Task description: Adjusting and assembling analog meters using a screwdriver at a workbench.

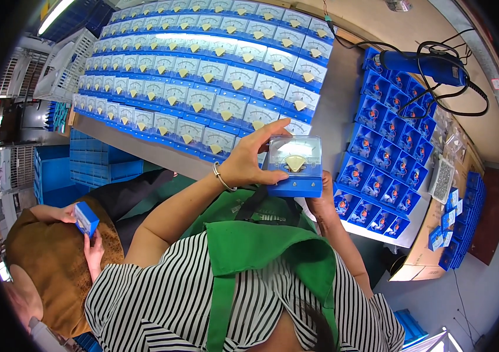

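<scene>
In front of my chest is an analog meter (294,183) with a blue base, a clear cover, a white dial and a cream fan-shaped piece. My left hand (250,157) grips it from the left, the thumb on the blue front and the fingers along the cover's upper edge. At its lower right side is my right hand (323,202), closed against the base; most of those fingers are hidden behind the meter. Light glares off the cover. Just beyond my hands stand rows of similar meters (219,142).
Right of my hands, blue open housings (375,185) with coloured wiring fill part of the metal bench (343,76). A blue cylindrical tool (422,66) with a coiled black cable lies above them. A box of small parts (442,179) sits farther right. At left, another person holds a blue meter (87,218).
</scene>
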Demonstrator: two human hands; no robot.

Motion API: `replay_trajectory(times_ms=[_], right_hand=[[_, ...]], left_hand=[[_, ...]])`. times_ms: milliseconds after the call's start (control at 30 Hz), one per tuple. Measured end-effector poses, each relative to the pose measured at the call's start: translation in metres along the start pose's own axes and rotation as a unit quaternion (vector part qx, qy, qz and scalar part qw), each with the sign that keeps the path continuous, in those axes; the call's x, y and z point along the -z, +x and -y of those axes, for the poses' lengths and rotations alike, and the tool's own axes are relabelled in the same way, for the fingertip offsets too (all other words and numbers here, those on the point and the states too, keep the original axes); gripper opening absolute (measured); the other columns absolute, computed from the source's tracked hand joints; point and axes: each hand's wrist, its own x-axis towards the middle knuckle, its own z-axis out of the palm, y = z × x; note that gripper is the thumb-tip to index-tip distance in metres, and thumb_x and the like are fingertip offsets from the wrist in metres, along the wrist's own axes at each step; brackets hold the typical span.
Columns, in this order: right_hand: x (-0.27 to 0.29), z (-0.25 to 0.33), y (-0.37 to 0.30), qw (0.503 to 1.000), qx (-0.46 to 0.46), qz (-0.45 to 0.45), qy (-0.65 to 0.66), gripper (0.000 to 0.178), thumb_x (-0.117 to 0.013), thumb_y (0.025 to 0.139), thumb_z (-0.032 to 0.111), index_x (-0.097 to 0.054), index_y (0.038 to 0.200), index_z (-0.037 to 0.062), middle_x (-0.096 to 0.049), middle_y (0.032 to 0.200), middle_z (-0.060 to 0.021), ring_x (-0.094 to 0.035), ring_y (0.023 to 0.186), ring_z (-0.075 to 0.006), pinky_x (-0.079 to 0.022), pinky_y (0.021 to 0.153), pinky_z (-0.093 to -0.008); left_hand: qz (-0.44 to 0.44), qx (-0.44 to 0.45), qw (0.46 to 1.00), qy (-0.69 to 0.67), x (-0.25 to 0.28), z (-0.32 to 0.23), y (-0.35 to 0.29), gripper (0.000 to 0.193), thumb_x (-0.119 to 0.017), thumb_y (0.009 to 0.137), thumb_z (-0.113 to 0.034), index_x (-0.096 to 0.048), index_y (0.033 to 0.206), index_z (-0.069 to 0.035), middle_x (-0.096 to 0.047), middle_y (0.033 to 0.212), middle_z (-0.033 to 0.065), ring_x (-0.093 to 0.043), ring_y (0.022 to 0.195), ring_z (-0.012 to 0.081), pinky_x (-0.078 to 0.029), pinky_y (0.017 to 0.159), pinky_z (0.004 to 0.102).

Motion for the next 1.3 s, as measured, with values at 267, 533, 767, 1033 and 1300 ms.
replay_trajectory(times_ms=[267,533,767,1033,1300], right_hand=[[0.001,0.004,0.005,1.0,-0.015,0.003,-0.01,0.006,-0.068,0.084,0.005,-0.07,0.09,0.0032,-0.07,0.089,-0.0023,-0.063,0.079,-0.0072,-0.051,0.075,-0.0243],[0.018,0.037,0.011,0.985,-0.144,-0.039,0.087,0.018,-0.059,0.09,0.017,-0.063,0.094,-0.0002,-0.06,0.066,-0.0054,-0.052,0.051,-0.0093,-0.035,0.041,-0.0198],[0.029,0.076,0.054,0.984,-0.106,-0.071,-0.128,0.018,-0.064,0.088,0.015,-0.062,0.093,-0.0027,-0.06,0.064,-0.0054,-0.052,0.046,-0.0115,-0.039,0.042,-0.0219],[0.107,0.069,0.201,0.841,0.12,-0.191,-0.491,0.017,-0.066,0.083,0.016,-0.065,0.087,0.0001,-0.066,0.068,-0.0126,-0.067,0.059,-0.022,-0.051,0.054,-0.0327],[0.173,0.055,0.333,0.61,0.149,-0.214,-0.748,0.019,-0.063,0.082,0.023,-0.062,0.09,0.0053,-0.067,0.085,-0.0186,-0.067,0.074,-0.0364,-0.053,0.068,-0.0474]], left_hand=[[-0.001,0.002,1.0,0.005,0.001,0.005,0.003,0.094,-0.083,0.065,-0.021,-0.033,0.145,-0.01,-0.052,0.127,0.0139,-0.053,0.117,0.0241,-0.045,0.098,0.0362],[-0.031,-0.032,0.996,0.078,0.0,0.011,0.008,0.089,-0.08,0.064,-0.019,-0.037,0.141,-0.008,-0.052,0.125,0.013,-0.05,0.117,0.0254,-0.043,0.098,0.037],[-0.074,-0.076,0.973,0.206,-0.007,0.023,0.041,0.076,-0.071,0.07,-0.012,-0.038,0.138,-0.001,-0.046,0.135,0.0195,-0.044,0.126,0.0353,-0.036,0.105,0.0389],[-0.064,-0.094,0.945,0.306,0.0,0.047,0.014,0.062,-0.07,0.073,-0.011,-0.049,0.131,-0.005,-0.053,0.124,0.0183,-0.05,0.115,0.0354,-0.041,0.098,0.0399],[-0.089,-0.025,0.937,0.337,-0.009,0.072,-0.024,0.052,-0.07,0.074,-0.009,-0.055,0.123,-0.005,-0.058,0.114,0.0161,-0.053,0.107,0.0345,-0.044,0.092,0.0407]])
